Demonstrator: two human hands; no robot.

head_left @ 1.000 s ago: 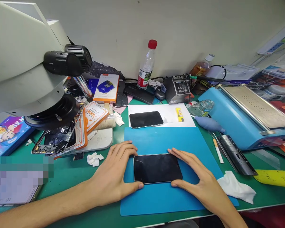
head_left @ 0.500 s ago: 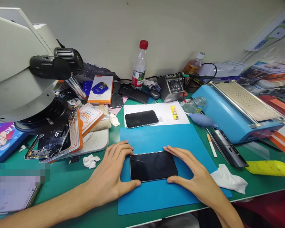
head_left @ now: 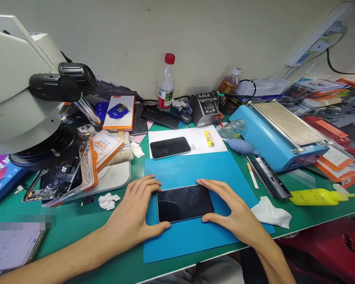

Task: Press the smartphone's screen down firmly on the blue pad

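Note:
A smartphone with a dark screen lies face up on the blue mat. At its left end, my left hand grips the edges, thumb along the near side and fingers at the far corner. My right hand does the same at the right end, with thumb near and fingertips far. Behind the mat, a second dark-screened phone rests on a white sheet, and a small yellow packet lies beside it.
A microscope looms at left above opened phone parts. At right stand a blue machine with a metal plate, a blower bulb, a yellow bottle and a white cloth. A red-capped bottle stands behind.
The whole view has shifted, so things sit further left in the picture and more of the right side shows. Both hands stay at the phone's ends; the phone keeps its place on the mat.

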